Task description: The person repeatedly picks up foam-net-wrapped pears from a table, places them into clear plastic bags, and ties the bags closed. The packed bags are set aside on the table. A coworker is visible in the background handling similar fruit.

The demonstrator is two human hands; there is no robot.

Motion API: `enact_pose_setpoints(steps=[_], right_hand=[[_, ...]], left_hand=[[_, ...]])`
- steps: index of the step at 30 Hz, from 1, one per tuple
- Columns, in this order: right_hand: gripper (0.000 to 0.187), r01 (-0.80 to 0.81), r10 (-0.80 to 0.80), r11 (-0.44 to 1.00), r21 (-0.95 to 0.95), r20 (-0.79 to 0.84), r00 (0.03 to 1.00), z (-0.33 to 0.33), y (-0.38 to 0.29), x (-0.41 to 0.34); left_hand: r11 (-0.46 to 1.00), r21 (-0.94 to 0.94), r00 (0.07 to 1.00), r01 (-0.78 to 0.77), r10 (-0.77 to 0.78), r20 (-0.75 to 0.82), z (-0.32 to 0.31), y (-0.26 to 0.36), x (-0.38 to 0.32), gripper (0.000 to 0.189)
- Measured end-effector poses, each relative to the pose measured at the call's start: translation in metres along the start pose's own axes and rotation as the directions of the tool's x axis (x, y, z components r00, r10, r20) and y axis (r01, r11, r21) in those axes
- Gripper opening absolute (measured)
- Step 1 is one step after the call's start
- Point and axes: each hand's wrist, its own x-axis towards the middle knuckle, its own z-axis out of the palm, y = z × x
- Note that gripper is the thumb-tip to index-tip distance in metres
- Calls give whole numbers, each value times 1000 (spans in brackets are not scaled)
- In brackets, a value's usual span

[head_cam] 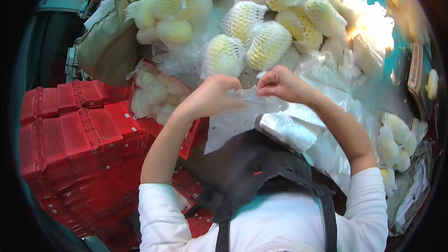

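Note:
A thin clear plastic bag [229, 126] hangs between my two hands in front of the dark apron. At its upper edge my left hand [218, 96] grips the film, its fingertips partly hidden behind the plastic and blurred. My right hand [281, 84] pinches the other side of that edge between thumb and fingers. Just beyond my hands lie yellow fruits in white foam net sleeves, the nearest being one fruit [224, 56] and another fruit [268, 45]. Below my right forearm is a stack of flat clear plastic bags [288, 129].
Red plastic crates [80, 133] are stacked at the left. An open crate near them holds bagged pale items [150, 91]. More netted fruits [168, 10] cover the far table. At the right are a bag of netted fruits [393, 143] and a dark device [418, 80], possibly a scale.

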Motion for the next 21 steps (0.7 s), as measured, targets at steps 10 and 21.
enact_pose_setpoints(steps=[10,21], right_hand=[[10,-160,256,910,382,-214,943,82,-17,13],[18,-132,571,534,835,-241,785,111,-18,25]], left_hand=[[577,-810,831,106,-499,-247,89,-81,-52,18],[984,-175,610,-39,-116,-784,42,-104,-85,48]])
